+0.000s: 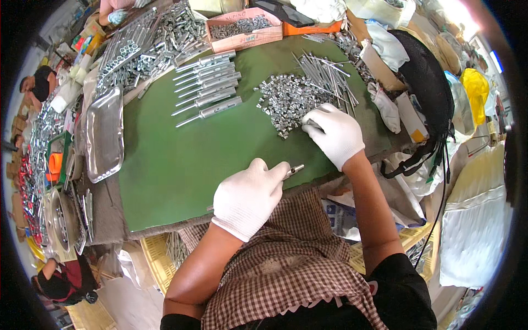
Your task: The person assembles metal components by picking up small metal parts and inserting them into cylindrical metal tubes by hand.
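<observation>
Green-topped counter point(165, 176): heap of small metal fittings point(289, 99) lies loose on it; a careless sweep could scatter it. Gloved right hand point(336, 135): fingers bunched at the heap's border; cannot tell whether they pinch a fitting. Gloved left hand point(247, 197): fingers gripping a metal tube point(295, 171) near the front edge; knit fabric may slip on smooth metal.

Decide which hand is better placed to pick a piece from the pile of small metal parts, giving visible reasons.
Probably the right hand: it is at the near edge of the pile of small metal parts. The left hand is farther from the pile and holds a metal tube.
</observation>
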`<state>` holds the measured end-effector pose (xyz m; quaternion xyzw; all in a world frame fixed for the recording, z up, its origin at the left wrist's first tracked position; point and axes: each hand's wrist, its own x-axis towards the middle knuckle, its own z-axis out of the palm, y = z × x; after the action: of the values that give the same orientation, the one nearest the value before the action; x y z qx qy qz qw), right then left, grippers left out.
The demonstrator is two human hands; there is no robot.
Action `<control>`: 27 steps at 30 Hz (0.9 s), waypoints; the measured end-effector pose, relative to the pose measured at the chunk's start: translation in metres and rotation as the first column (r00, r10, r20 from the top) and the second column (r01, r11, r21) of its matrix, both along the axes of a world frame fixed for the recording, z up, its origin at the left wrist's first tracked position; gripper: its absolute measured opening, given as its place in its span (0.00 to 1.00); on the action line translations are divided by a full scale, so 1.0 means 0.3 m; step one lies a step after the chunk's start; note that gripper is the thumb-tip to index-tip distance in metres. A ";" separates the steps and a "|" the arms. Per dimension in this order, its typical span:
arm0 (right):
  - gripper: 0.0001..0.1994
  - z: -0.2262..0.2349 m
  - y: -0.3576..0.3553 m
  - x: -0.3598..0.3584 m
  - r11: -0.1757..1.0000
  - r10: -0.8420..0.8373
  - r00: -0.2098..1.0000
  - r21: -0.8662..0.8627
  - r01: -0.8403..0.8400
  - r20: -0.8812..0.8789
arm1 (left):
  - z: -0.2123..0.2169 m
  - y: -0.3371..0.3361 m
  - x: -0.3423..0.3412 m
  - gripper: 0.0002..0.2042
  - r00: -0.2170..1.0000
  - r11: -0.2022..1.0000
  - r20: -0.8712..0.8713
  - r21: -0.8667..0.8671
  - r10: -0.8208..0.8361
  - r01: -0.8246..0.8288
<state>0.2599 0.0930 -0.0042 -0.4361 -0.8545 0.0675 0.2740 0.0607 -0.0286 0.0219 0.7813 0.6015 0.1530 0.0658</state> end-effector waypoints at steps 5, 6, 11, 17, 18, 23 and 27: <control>0.06 0.009 -0.052 0.008 0.985 -0.086 0.996 -0.153 0.083 -0.014 | 0.004 -0.003 -0.001 0.10 1.000 1.000 0.004 0.002 0.003 -0.003; 0.06 0.004 -0.061 0.016 0.978 -0.113 0.994 -0.178 0.111 -0.003 | 0.003 -0.002 -0.001 0.10 1.000 1.000 0.008 0.004 -0.001 0.001; 0.05 0.009 -0.062 0.007 0.983 -0.088 0.995 -0.163 0.080 -0.045 | -0.004 -0.002 -0.001 0.10 1.000 1.000 -0.006 0.007 0.004 -0.004; 0.05 0.023 -0.050 0.001 0.974 -0.051 0.998 -0.225 0.039 -0.046 | -0.004 -0.001 0.001 0.10 1.000 1.000 0.002 0.022 0.010 -0.010; 0.06 0.026 -0.057 0.003 0.955 -0.100 0.992 -0.285 0.076 -0.073 | -0.005 -0.004 0.004 0.10 1.000 1.000 0.013 0.016 0.013 -0.013; 0.07 0.018 -0.040 -0.017 0.970 -0.048 0.991 -0.242 0.016 -0.127 | -0.003 -0.004 -0.002 0.11 1.000 1.000 -0.010 0.014 0.002 -0.002; 0.09 0.015 -0.025 -0.058 0.967 -0.130 0.991 -0.226 0.121 -0.022 | -0.005 -0.003 0.000 0.11 1.000 0.999 0.005 0.040 -0.003 0.002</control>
<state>0.2423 0.0856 0.0003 -0.5162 -0.8070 0.1539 0.2423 0.0607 -0.0295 0.0203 0.7829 0.5971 0.1669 0.0516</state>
